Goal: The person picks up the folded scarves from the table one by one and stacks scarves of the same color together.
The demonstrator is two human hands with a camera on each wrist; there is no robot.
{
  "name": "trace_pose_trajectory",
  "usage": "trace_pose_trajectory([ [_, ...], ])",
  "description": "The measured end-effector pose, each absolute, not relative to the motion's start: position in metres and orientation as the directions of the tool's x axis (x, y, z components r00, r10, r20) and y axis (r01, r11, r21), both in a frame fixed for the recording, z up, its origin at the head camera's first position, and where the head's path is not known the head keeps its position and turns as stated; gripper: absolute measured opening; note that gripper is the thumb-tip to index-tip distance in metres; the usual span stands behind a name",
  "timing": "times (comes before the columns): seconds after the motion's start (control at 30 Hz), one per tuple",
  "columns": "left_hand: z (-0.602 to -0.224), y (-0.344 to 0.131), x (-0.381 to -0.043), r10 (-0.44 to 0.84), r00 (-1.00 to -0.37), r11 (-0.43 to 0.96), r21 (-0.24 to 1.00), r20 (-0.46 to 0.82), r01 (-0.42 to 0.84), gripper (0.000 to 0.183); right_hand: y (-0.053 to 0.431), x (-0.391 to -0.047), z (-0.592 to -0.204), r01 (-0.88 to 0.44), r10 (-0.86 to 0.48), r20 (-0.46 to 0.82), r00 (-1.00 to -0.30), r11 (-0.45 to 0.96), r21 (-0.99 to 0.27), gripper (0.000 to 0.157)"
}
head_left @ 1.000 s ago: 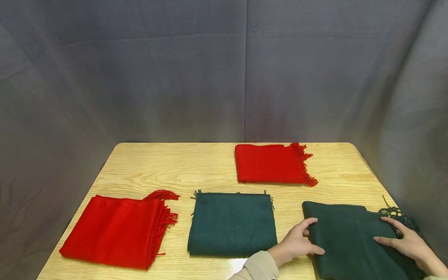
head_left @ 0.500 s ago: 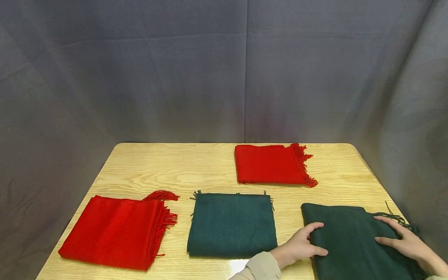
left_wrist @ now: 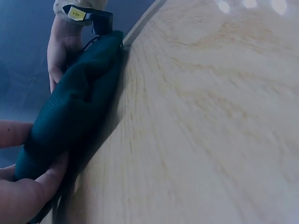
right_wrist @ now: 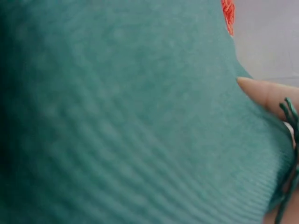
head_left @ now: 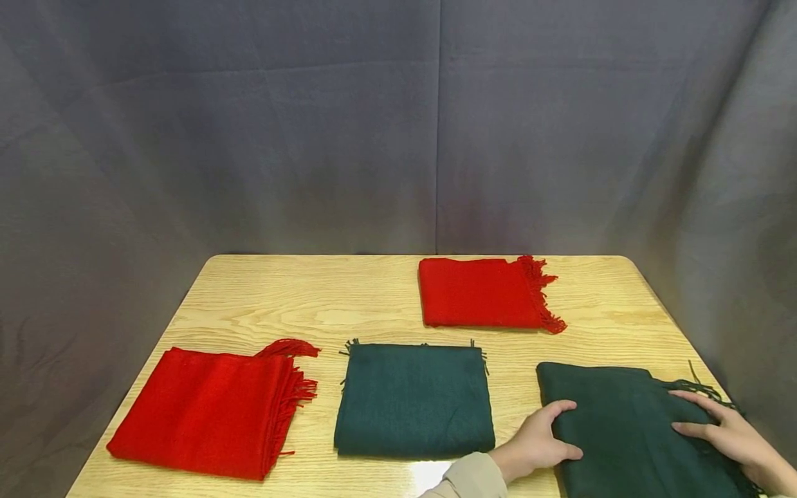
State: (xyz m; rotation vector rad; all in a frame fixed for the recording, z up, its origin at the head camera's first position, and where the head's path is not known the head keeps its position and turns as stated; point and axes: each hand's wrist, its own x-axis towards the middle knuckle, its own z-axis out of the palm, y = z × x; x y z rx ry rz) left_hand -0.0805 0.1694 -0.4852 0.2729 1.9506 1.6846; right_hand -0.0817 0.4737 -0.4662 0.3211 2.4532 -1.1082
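Note:
A folded dark green scarf with fringe at its right end lies at the table's front right. My left hand grips its left folded edge; in the left wrist view, scarf cloth bulges between the fingers and thumb. At the fringed end, my right hand holds the right edge, two of its digits showing on top. The right wrist view is mostly filled by green cloth, with a fingertip at its edge. The scarf's near edge is cut off by the frame.
A second folded green scarf lies left of my left hand. One folded red scarf is at the table's left, another near the back edge. Grey curtains surround the wooden table.
The held green scarf has shifted slightly toward me, its fringe settling lower. My left hand has moved a little right and nearer. The other scarves stay put.

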Motion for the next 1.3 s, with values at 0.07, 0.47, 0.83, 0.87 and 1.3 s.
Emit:
trace_pose_trajectory([
  [0.07, -0.484, 0.17, -0.08, 0.479, -0.838, 0.198, 0.963, -0.259, -0.184, 0.062, 0.473, -0.081, -0.465, 0.382, 0.035, -0.473, -0.88, 0.643, -0.664, 0.084],
  [0.47, -0.477, 0.171, -0.08, 0.483, -0.853, 0.202, 0.973, -0.197, -0.11, 0.066, 0.47, -0.077, -0.457, 0.392, 0.081, -0.447, -0.891, 0.636, -0.665, 0.086],
  [0.83, -0.468, 0.166, -0.08, 0.509, -0.84, 0.146, 0.981, -0.187, -0.13, 0.066, 0.468, -0.075, -0.449, 0.393, 0.076, -0.44, -0.895, 0.601, -0.696, 0.085],
  [0.87, -0.467, 0.166, -0.08, 0.51, -0.84, 0.142, 0.981, -0.184, -0.129, 0.066, 0.468, -0.075, -0.449, 0.392, 0.076, -0.438, -0.896, 0.599, -0.699, 0.084],
  [1.3, -0.456, 0.156, -0.084, 0.544, -0.825, 0.082, 0.988, -0.155, -0.131, 0.068, 0.463, -0.077, -0.44, 0.353, 0.068, -0.406, -0.911, 0.638, -0.684, 0.082],
])
